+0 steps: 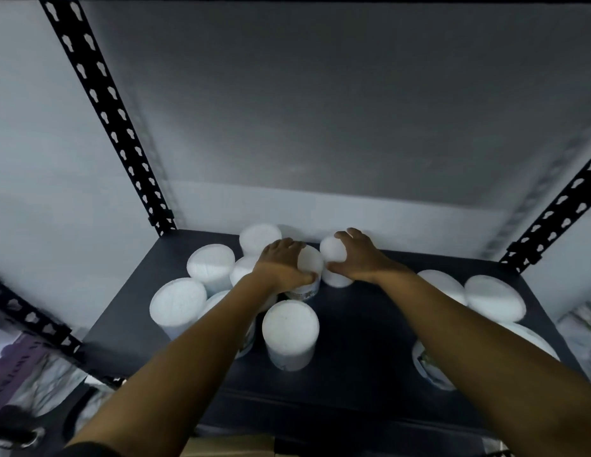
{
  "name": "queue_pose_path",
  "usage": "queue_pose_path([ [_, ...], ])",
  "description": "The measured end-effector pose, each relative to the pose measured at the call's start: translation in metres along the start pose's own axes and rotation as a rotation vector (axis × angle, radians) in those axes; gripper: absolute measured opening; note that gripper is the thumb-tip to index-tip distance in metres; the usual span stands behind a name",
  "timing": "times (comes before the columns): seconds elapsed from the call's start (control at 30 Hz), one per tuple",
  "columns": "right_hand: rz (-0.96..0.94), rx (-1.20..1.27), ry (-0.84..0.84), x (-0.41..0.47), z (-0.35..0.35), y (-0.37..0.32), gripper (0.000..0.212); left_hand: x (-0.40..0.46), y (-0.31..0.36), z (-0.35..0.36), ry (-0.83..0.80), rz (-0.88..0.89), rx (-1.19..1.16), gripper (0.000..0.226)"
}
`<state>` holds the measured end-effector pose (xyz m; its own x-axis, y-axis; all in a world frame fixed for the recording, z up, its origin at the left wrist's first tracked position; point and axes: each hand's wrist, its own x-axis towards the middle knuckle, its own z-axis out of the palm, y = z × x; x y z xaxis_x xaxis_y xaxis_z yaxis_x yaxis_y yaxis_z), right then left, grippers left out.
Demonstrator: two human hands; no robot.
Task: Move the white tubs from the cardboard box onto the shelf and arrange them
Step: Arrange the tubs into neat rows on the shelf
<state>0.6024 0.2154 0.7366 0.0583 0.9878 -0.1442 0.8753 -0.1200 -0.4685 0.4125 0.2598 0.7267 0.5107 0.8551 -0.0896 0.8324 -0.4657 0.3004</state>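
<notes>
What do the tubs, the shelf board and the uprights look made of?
Tubs: likely plastic, with matte white lids and printed bands low on the walls. Shelf board: dark, smooth, faintly sheened, painted metal or laminate. Uprights: black painted metal, judging by the punched keyhole slots.

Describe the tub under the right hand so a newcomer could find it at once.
Start at the dark metal shelf board and go to its back edge by the pale wall. Two hands meet there; the right hand grips a round white plastic tub. It sits right of the left hand's tub, farther back, with no tub to its right.
</notes>
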Motion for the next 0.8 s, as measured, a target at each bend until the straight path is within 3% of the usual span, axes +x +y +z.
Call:
queue_pose_path([
  [0.53,0.021,0.006,0.001,-0.007,-0.003,0.011,0.071,0.011,0.0,0.005,-0.043,0.048,0.02,0.082],
  [0.8,0.111,-0.075,-0.015,-0.035,-0.008,0.017,0.076,0.003,0.015,0.01,-0.046,0.087,0.027,0.079],
])
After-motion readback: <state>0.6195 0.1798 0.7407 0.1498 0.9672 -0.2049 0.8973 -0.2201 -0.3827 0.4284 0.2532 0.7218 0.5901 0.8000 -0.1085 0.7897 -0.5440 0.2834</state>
